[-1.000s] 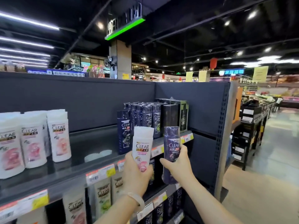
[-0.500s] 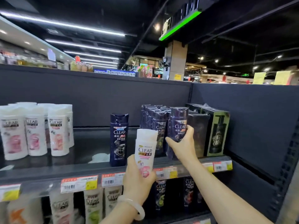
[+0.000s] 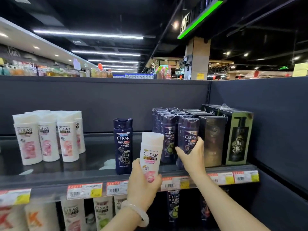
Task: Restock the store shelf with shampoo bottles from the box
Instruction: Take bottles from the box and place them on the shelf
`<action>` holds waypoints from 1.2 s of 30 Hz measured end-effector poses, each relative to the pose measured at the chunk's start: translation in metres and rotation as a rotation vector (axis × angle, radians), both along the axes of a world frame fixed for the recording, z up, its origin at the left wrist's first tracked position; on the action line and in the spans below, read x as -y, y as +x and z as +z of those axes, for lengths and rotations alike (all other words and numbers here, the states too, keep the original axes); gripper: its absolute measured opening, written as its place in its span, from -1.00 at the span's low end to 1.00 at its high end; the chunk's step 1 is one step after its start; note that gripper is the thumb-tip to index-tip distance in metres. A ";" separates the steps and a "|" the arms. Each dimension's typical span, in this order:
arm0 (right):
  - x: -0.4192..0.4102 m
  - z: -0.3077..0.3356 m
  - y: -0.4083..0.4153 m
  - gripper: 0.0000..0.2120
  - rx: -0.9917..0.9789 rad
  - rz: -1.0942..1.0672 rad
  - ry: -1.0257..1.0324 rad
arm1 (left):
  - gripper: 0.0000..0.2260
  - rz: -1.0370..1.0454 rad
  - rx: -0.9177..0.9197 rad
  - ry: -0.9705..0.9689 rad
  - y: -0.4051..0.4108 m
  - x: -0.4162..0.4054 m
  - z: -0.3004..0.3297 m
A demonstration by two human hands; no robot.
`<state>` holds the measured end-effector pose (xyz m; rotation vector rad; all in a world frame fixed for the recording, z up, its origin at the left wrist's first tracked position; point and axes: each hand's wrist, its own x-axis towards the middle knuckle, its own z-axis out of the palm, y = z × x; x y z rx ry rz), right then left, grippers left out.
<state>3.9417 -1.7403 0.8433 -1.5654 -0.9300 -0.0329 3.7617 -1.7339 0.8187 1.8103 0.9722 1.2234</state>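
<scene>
Both hands gripping: right [image 3: 191, 155] purple bottle [image 3: 189, 135] now on shelf [image 3: 50, 180]; left [image 3: 143, 185] white bottle [image 3: 150, 155] unmoved.

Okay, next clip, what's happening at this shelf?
A person is stocking shampoo on a store shelf. The right hand grips a dark purple bottle at the front of the dark row, beside the black boxes; whether it is fully set down is unclear. The left hand holds a white bottle upright in front of the shelf edge, not yet placed. More white bottles stand at the left, and one dark blue bottle stands alone mid-shelf.
</scene>
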 end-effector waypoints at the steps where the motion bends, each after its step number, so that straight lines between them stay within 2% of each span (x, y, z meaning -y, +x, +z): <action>1: 0.000 0.000 0.000 -0.23 0.014 -0.012 -0.017 | -0.55 -0.001 -0.005 0.001 0.001 -0.001 -0.001; 8: 0.003 -0.004 -0.006 -0.21 0.099 -0.143 -0.197 | -0.56 -0.004 -0.003 0.018 0.009 -0.004 -0.003; 12: 0.008 -0.014 -0.009 -0.32 0.069 -0.160 -0.311 | -0.56 -0.020 -0.004 0.026 0.012 -0.006 -0.005; 27: 0.012 -0.007 -0.015 -0.46 0.106 -0.166 -0.377 | -0.53 -0.014 0.018 -0.002 0.002 -0.007 -0.013; 36: 0.011 -0.007 -0.018 -0.46 0.111 -0.158 -0.390 | -0.52 -0.015 0.035 0.005 -0.004 -0.007 -0.012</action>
